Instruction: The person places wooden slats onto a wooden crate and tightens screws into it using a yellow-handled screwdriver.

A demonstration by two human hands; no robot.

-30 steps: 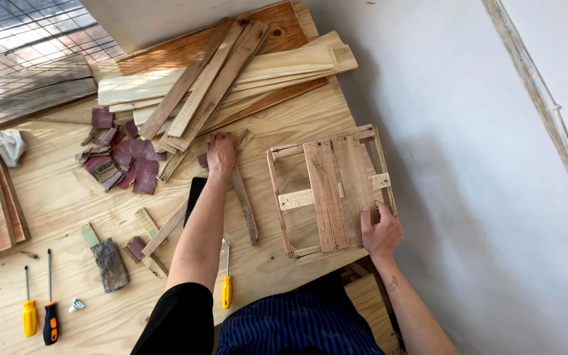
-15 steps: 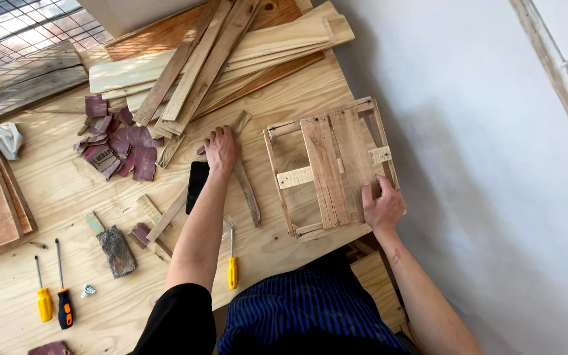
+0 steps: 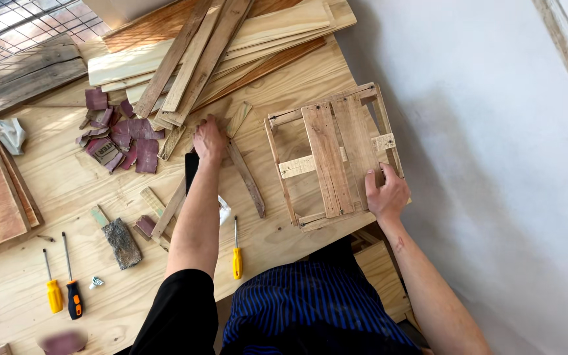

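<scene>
On the plywood bench [image 3: 54, 190] below me, my left arm stretches straight forward in its black sleeve, and the left hand [image 3: 209, 139] lies palm down with fingers slightly spread, resting on the top end of a narrow wood strip [image 3: 247, 179] that slants away toward my body. I see nothing closed inside that hand; it presses flat rather than clamps. Just beyond its fingertips starts the pile of long slats [image 3: 218, 46], fanned across the far side of the bench. To its left lie scattered maroon sandpaper scraps [image 3: 126, 138].

My right arm is bare and bent at the elbow, coming in from the lower right. The right hand [image 3: 385, 194] sits on the near right corner of the slatted frame [image 3: 330, 154], fingers curled over its edge, thumb on top, so it grips the frame there. The frame lies flat at the bench's right edge, well apart from the left hand, with the strip between them.

Near my body a yellow screwdriver [image 3: 236, 253] lies beside the left forearm. Two more screwdrivers [image 3: 64, 289] and a sanding block [image 3: 121, 242] sit farther left.
</scene>
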